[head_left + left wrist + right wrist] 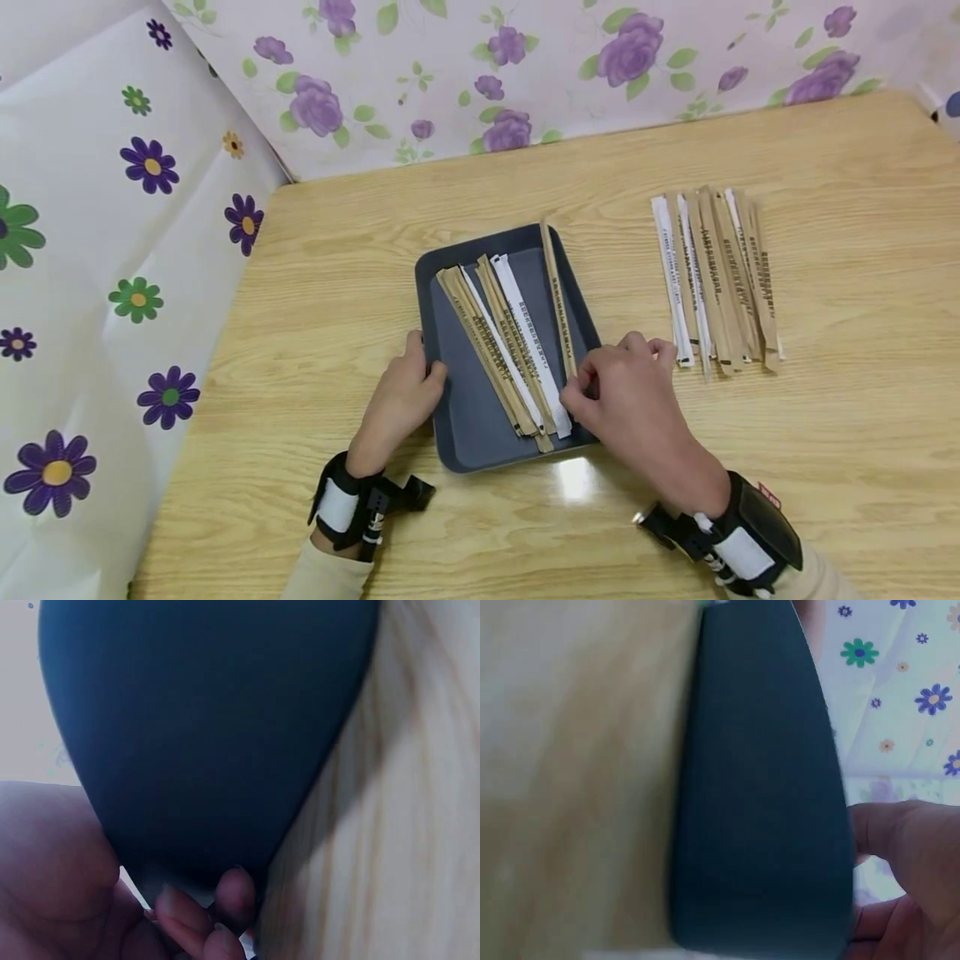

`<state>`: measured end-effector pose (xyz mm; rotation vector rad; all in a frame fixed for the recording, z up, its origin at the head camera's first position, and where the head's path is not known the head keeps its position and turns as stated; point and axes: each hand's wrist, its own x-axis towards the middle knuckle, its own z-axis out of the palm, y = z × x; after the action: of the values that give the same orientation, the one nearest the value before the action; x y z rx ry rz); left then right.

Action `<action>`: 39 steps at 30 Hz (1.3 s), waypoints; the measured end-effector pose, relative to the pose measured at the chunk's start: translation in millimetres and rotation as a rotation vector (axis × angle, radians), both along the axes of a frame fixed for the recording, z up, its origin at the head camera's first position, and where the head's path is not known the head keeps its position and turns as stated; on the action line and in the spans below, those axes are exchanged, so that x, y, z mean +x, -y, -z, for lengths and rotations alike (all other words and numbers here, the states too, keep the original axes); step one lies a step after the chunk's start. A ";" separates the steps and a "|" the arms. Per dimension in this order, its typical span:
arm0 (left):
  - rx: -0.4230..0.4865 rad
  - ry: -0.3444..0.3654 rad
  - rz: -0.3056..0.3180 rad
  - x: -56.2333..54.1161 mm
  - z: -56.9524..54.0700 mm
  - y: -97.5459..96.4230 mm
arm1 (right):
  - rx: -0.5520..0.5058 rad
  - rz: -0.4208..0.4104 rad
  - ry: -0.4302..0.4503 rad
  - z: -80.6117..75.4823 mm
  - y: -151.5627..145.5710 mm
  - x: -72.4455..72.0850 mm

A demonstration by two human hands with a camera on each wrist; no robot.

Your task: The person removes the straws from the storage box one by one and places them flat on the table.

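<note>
A dark grey tray (472,400) lies slanted on the table. Several slim paper-wrapped sticks (498,350), brown and white with dark print, lie in it side by side. My left hand (401,396) grips the tray's left wall, thumb over the rim; in the left wrist view its fingertips (236,889) show beside the tray. At the right wall, my right hand (630,396) pinches the lower end of one brown paper-wrapped stick (558,300), whose upper end lies over the tray's far rim. The right wrist view shows mostly the tray's outer wall (761,787).
To the tray's right, another bunch of brown and white wrapped sticks (720,283) lies on the wooden table (337,267). Flowered sheets (450,75) stand behind the table and along its left side.
</note>
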<state>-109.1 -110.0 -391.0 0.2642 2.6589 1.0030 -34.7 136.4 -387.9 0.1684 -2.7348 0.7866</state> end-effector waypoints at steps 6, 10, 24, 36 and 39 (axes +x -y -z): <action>0.005 -0.009 -0.012 -4.0 1.5 -3.3 | -0.064 0.026 -0.081 -7.9 -18.5 -2.7; 0.002 -0.017 -0.021 -3.8 1.7 -1.5 | -0.076 0.068 -0.086 -12.9 -35.0 -7.4; 0.008 -0.032 -0.043 -1.7 0.0 1.8 | 0.076 0.101 0.005 -18.1 -116.8 -33.1; 0.012 -0.050 -0.024 4.0 7.8 -1.8 | 0.311 0.193 0.359 -75.2 -163.6 -50.8; 0.018 -0.052 -0.023 3.6 9.7 -1.6 | 0.286 0.222 0.327 -69.2 -161.3 -53.7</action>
<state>-105.5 -108.4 -400.7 0.2680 2.7065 1.0417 -88.4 297.7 -318.7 -0.2229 -3.0925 0.3872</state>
